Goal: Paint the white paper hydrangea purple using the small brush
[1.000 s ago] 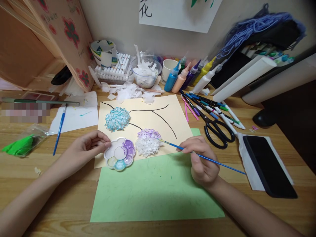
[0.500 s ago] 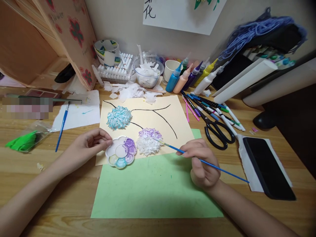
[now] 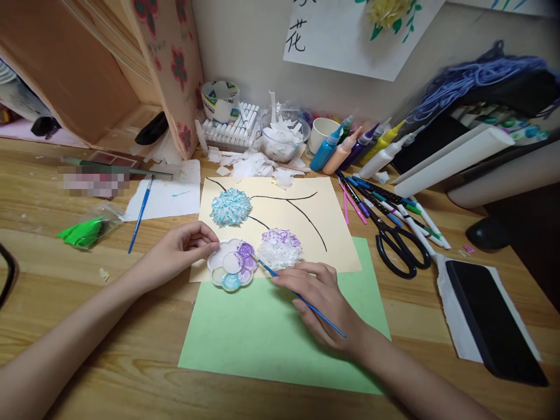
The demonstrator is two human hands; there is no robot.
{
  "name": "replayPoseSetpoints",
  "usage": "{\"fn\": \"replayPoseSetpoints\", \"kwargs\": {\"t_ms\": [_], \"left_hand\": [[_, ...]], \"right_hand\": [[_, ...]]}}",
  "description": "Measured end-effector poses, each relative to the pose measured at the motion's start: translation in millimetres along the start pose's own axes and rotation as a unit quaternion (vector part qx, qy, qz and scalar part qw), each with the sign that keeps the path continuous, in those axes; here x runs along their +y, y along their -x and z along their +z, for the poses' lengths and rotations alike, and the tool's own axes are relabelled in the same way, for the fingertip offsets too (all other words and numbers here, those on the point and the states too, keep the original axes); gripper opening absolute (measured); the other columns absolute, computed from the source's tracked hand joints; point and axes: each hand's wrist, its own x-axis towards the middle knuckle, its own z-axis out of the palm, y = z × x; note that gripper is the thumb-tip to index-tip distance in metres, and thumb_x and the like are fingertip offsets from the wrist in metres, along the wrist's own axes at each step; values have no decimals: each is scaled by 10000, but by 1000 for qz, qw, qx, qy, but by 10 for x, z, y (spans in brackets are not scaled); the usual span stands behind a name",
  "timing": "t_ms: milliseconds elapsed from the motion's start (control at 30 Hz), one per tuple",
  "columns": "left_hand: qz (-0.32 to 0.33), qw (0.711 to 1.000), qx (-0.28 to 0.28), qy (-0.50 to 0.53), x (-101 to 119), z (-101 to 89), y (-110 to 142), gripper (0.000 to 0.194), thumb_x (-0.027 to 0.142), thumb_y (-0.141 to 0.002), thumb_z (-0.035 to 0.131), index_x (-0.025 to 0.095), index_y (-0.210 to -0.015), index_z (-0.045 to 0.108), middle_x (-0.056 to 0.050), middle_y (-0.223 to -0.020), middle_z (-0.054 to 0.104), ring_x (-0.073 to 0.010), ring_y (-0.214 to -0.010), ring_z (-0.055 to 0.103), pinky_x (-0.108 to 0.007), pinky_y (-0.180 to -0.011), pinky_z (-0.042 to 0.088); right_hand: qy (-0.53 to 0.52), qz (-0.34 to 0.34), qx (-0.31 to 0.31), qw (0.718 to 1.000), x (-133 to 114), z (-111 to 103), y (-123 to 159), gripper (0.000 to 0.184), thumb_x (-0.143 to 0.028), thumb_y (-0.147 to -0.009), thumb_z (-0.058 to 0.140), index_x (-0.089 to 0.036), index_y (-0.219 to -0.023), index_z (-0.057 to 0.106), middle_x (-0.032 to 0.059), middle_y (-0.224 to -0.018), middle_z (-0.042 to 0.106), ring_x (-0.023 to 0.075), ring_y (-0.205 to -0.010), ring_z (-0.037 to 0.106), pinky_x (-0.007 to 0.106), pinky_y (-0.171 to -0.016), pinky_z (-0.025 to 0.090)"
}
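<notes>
My left hand [image 3: 195, 248] pinches the upper left rim of a white flower-shaped paint palette [image 3: 217, 258], which has purple and turquoise paint in its wells. A thin blue paintbrush [image 3: 318, 313] is held in my right hand [image 3: 321, 306], its tip at the palette's purple well. Just right of the palette sits a paper flower [image 3: 281, 256], purple at the top and white below. Behind the palette is a turquoise-tipped paper flower [image 3: 231, 207]. Both flowers are on a cream sheet [image 3: 345, 251] with black branch lines, which overlaps a green sheet [image 3: 245, 338].
Black scissors [image 3: 400, 251] and several pens [image 3: 420, 219] lie at the right, near a black phone [image 3: 490, 321]. Paint bottles [image 3: 343, 153], a paper cup [image 3: 321, 137] and a bowl of paper scraps [image 3: 282, 140] stand behind. Another paintbrush [image 3: 140, 213] rests at left.
My right hand has moved left, taking the brush tip from the half-purple flower to the palette's purple well. My left hand stays at the palette. The camera view has shifted left.
</notes>
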Motion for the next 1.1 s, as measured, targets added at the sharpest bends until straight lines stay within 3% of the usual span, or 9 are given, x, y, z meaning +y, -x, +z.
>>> {"fn": "replayPoseSetpoints", "kwargs": {"t_ms": [133,233,400,500,700,1100], "left_hand": [[2,1000,1,10,-1,2,10,254,407,-805,710,175,-875,631,24,-757,614,-93,-696,552,-183,-615,412],[4,1000,0,13,4,-3,6,250,407,-806,707,178,-871,631,25,-754,618,-94,-694,556,-185,-615,416],[3,1000,4,2,17,-6,5,254,405,-783,723,178,-853,634,17,-742,620,-107,-688,558,-201,-614,424],[3,1000,7,-5,20,-2,12,260,420,-789,708,177,-846,635,9,-747,622,-114,-690,558,-208,-613,427],[-1,1000,14,-10,21,3,4,276,423,-768,725,174,-851,640,7,-740,615,-115,-681,544,-209,-606,419],[5,1000,12,-15,32,-1,5,256,415,-778,722,181,-848,647,2,-744,624,-127,-685,559,-215,-609,431]], "right_hand": [[6,-11,1,1000,-9,-25,-6,312,-155,-923,424,-195,-1205,551,35,-1122,712,184,-1053,539,321,-897,392],[5,-24,40,999,9,-58,27,310,-158,-922,392,-185,-1180,561,49,-1073,715,190,-1010,555,331,-857,415],[-12,32,251,967,149,-58,126,249,-172,-904,373,-205,-958,613,50,-882,687,205,-841,582,369,-762,409],[-24,54,329,943,238,-28,137,230,-178,-894,391,-213,-817,605,23,-721,640,188,-713,563,365,-707,390],[-44,68,331,940,270,-8,111,231,-172,-887,398,-200,-766,593,16,-677,612,176,-689,531,356,-694,369],[-41,108,265,957,238,-50,139,237,-172,-901,383,-221,-830,603,33,-746,626,209,-777,543,376,-724,390]]}}
